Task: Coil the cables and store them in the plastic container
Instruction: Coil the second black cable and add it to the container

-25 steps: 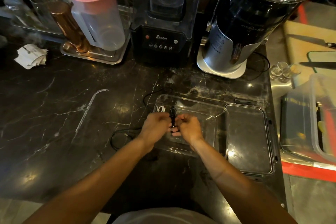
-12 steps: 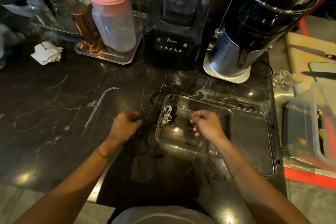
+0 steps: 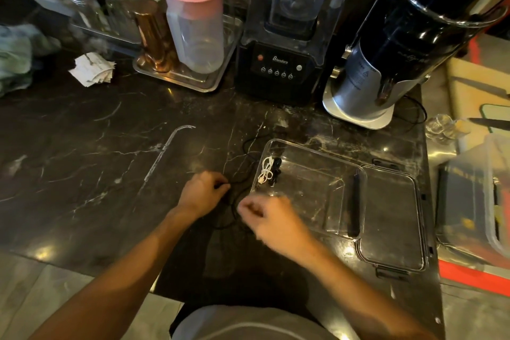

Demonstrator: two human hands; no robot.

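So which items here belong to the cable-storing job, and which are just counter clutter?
Job items:
- clear plastic container
- its lid
- coiled white cable and coiled black cable inside it
- loose black cable at the left hand and right hand

Clutter:
- pink-lidded pitcher
- blender
- grinder
- crumpled paper

One head-worn view looks steeply down, close over the somewhat dim counter [image 3: 82, 174].

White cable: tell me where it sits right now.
The white cable lies coiled in the container's far-left corner, beside a black bundle, just beyond the right hand.
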